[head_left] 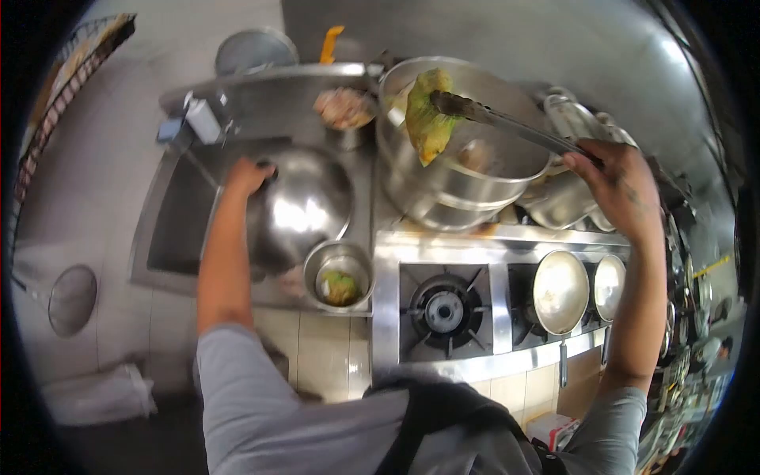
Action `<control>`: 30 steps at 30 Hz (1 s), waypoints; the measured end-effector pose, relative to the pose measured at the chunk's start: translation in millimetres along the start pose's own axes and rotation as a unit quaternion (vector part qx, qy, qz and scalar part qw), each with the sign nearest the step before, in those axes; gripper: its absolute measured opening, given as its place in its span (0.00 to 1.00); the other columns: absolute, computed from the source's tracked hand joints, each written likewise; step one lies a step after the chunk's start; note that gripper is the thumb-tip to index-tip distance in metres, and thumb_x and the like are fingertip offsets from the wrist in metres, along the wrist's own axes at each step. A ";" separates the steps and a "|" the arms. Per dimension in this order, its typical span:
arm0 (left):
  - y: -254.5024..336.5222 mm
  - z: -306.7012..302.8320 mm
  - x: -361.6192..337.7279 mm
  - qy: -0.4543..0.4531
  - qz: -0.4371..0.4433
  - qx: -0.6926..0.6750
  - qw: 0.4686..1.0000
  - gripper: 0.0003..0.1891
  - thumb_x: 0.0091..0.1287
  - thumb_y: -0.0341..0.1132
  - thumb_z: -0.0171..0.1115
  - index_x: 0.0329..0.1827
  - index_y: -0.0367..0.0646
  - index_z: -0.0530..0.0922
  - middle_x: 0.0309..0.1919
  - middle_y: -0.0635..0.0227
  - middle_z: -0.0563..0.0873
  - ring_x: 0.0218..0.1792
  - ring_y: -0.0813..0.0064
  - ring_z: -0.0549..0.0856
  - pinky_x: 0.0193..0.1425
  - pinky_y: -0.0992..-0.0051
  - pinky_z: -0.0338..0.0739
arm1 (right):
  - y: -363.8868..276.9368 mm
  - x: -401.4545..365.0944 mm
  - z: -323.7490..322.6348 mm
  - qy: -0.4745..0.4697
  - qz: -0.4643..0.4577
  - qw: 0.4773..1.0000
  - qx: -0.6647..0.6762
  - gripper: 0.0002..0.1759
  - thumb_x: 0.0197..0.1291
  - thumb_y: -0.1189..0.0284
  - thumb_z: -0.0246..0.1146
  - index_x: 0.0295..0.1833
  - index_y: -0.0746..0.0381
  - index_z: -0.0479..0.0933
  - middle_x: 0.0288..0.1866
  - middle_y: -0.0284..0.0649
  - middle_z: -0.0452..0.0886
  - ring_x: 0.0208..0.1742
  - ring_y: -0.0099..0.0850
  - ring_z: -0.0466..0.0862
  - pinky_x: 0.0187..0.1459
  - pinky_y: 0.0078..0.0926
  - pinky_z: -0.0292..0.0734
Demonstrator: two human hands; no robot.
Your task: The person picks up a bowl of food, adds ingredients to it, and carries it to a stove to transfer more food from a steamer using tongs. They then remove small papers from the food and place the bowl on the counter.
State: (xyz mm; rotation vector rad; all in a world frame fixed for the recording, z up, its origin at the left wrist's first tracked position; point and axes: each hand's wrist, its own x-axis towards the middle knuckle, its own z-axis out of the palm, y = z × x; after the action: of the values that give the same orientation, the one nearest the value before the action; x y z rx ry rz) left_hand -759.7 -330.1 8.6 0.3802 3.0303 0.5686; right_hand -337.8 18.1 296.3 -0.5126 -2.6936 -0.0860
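Note:
My right hand [609, 178] is closed around metal tongs [514, 123]. Their tips grip a limp green-and-yellow piece of food [430, 119], perhaps a vegetable, above the large steamer pot [455, 202]. Pale pieces lie inside that pot, too blurred to name. My left hand [247, 176] grips the dark knob of a large domed steel lid [313, 190] over the sink side. In front of the lid stands a small steel pot [318, 297] holding similar green-yellow food [340, 289].
Behind the lid, a steel container holds pinkish pieces [344, 107], maybe raw meat. A soap bottle [203, 119] stands by the sink [178, 214]. Right of the small pot is a gas burner [445, 311]; a frying pan [560, 289] sits beyond it. A strainer [73, 301] hangs at left.

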 end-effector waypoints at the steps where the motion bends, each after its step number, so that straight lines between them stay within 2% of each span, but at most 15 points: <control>1: -0.2 0.4 2.4 0.000 -0.021 0.010 1.000 0.35 0.55 0.59 0.71 0.48 0.29 0.82 0.51 0.44 0.84 0.54 0.49 0.83 0.57 0.60 0.76 | -10.7 -6.7 4.7 -0.021 -0.002 0.999 0.038 0.22 0.59 0.56 0.67 0.46 0.66 0.85 0.32 0.52 0.85 0.35 0.43 0.87 0.39 0.36 0.78; 2: -0.3 0.9 4.5 0.004 -0.037 0.018 0.999 0.35 0.55 0.58 0.71 0.46 0.29 0.82 0.51 0.45 0.84 0.53 0.50 0.84 0.57 0.59 0.76 | -18.4 -16.5 14.6 -0.020 -0.027 0.997 0.067 0.24 0.59 0.56 0.67 0.45 0.68 0.84 0.27 0.51 0.84 0.30 0.43 0.86 0.37 0.33 0.78; 3: -1.9 0.5 3.9 -0.002 -0.045 0.020 0.999 0.35 0.55 0.58 0.71 0.46 0.29 0.82 0.51 0.45 0.84 0.53 0.50 0.84 0.57 0.59 0.76 | -27.7 -22.8 23.6 -0.057 -0.041 0.994 0.083 0.22 0.59 0.56 0.67 0.44 0.67 0.85 0.28 0.51 0.84 0.30 0.43 0.87 0.36 0.34 0.79; 5: 0.8 -3.1 6.9 -0.038 -0.056 0.000 0.998 0.35 0.55 0.58 0.71 0.49 0.30 0.81 0.52 0.47 0.84 0.54 0.51 0.83 0.57 0.59 0.76 | -48.5 -36.4 49.2 -0.075 -0.137 0.988 0.016 0.22 0.61 0.55 0.65 0.40 0.65 0.85 0.28 0.50 0.84 0.31 0.40 0.87 0.37 0.35 0.80; 9: -0.7 -3.0 3.8 -0.032 -0.016 0.009 0.999 0.35 0.55 0.56 0.71 0.50 0.28 0.81 0.52 0.43 0.83 0.55 0.48 0.83 0.58 0.59 0.76 | -88.5 -55.6 119.9 -0.253 -0.165 0.953 -0.021 0.22 0.62 0.53 0.63 0.35 0.63 0.84 0.27 0.49 0.84 0.30 0.43 0.87 0.37 0.38 0.82; 10: -1.3 -0.4 2.5 -0.023 -0.010 0.004 1.000 0.35 0.55 0.56 0.71 0.50 0.28 0.81 0.52 0.43 0.83 0.55 0.48 0.83 0.58 0.59 0.76 | -93.0 -54.1 126.4 -0.273 -0.181 0.944 -0.035 0.22 0.62 0.53 0.63 0.35 0.64 0.84 0.27 0.49 0.84 0.31 0.45 0.87 0.37 0.38 0.82; 11: -5.2 7.7 0.2 0.033 0.000 -0.003 0.999 0.34 0.56 0.56 0.71 0.48 0.27 0.81 0.50 0.41 0.83 0.53 0.47 0.83 0.57 0.59 0.76 | -94.1 -50.7 129.9 -0.292 -0.195 0.935 -0.050 0.23 0.62 0.53 0.62 0.34 0.64 0.84 0.27 0.50 0.84 0.31 0.47 0.87 0.37 0.39 0.82; 12: -7.0 10.4 -1.9 0.089 0.009 -0.011 0.996 0.33 0.56 0.55 0.71 0.45 0.26 0.82 0.49 0.39 0.83 0.52 0.46 0.83 0.56 0.59 0.76 | -87.6 -46.9 132.5 -0.261 -0.194 0.946 -0.021 0.25 0.62 0.50 0.61 0.33 0.65 0.83 0.27 0.51 0.84 0.32 0.48 0.87 0.38 0.41 0.82; 13: -5.5 5.1 -2.9 0.068 0.010 -0.017 0.997 0.33 0.56 0.55 0.71 0.44 0.25 0.82 0.47 0.38 0.84 0.51 0.45 0.84 0.55 0.58 0.77 | -82.7 -38.5 124.0 -0.249 -0.190 0.949 -0.028 0.25 0.62 0.50 0.61 0.33 0.65 0.83 0.27 0.51 0.84 0.32 0.48 0.87 0.38 0.41 0.82; 15: -4.4 -0.5 -4.8 0.047 0.013 -0.019 0.999 0.32 0.55 0.53 0.72 0.41 0.25 0.82 0.43 0.36 0.84 0.49 0.44 0.84 0.54 0.58 0.77 | -73.2 -20.4 98.2 -0.199 -0.100 0.975 -0.020 0.27 0.64 0.48 0.59 0.35 0.65 0.83 0.28 0.52 0.84 0.32 0.48 0.87 0.39 0.42 0.82; 16: -4.3 -0.6 -5.6 0.047 0.014 -0.014 0.999 0.31 0.55 0.53 0.73 0.40 0.25 0.83 0.42 0.36 0.84 0.48 0.44 0.85 0.53 0.57 0.77 | -64.5 -5.7 85.8 -0.209 -0.055 0.975 -0.048 0.28 0.65 0.47 0.57 0.39 0.65 0.83 0.27 0.52 0.84 0.34 0.47 0.87 0.39 0.42 0.82; 20: 2.4 -7.1 -12.6 0.059 0.006 -0.048 0.997 0.30 0.55 0.52 0.73 0.40 0.25 0.83 0.42 0.37 0.84 0.47 0.44 0.85 0.52 0.57 0.78 | -42.8 58.7 68.5 -0.073 0.019 0.997 -0.030 0.28 0.63 0.46 0.57 0.45 0.61 0.84 0.30 0.53 0.84 0.38 0.49 0.87 0.43 0.45 0.81; 24: 12.1 -13.7 -14.8 0.014 -0.017 -0.064 0.998 0.29 0.55 0.50 0.73 0.40 0.25 0.83 0.42 0.37 0.84 0.47 0.45 0.85 0.52 0.57 0.78 | -45.4 126.8 113.6 -0.161 0.076 0.984 -0.029 0.22 0.62 0.54 0.59 0.49 0.60 0.83 0.46 0.49 0.86 0.50 0.45 0.86 0.53 0.40 0.79; 26: 3.8 -1.9 -7.1 0.025 -0.011 -0.062 0.998 0.28 0.55 0.49 0.74 0.41 0.25 0.83 0.42 0.38 0.85 0.47 0.45 0.85 0.51 0.58 0.78 | -55.3 152.0 140.6 -0.253 0.055 0.962 -0.084 0.19 0.61 0.61 0.59 0.51 0.60 0.83 0.52 0.47 0.85 0.54 0.42 0.85 0.56 0.38 0.78; 30: 7.0 -4.9 -12.8 0.047 -0.003 -0.046 0.998 0.29 0.55 0.49 0.73 0.42 0.25 0.82 0.42 0.39 0.85 0.47 0.45 0.85 0.50 0.58 0.78 | -62.2 156.4 170.7 -0.226 0.058 0.972 -0.026 0.18 0.59 0.66 0.58 0.51 0.60 0.82 0.51 0.46 0.85 0.53 0.42 0.85 0.56 0.39 0.78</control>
State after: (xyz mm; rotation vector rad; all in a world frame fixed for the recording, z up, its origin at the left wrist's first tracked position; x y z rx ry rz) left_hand -746.0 -328.7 15.5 0.3505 3.0782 0.7435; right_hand -557.3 35.9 201.4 -0.7862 -3.1000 -0.0082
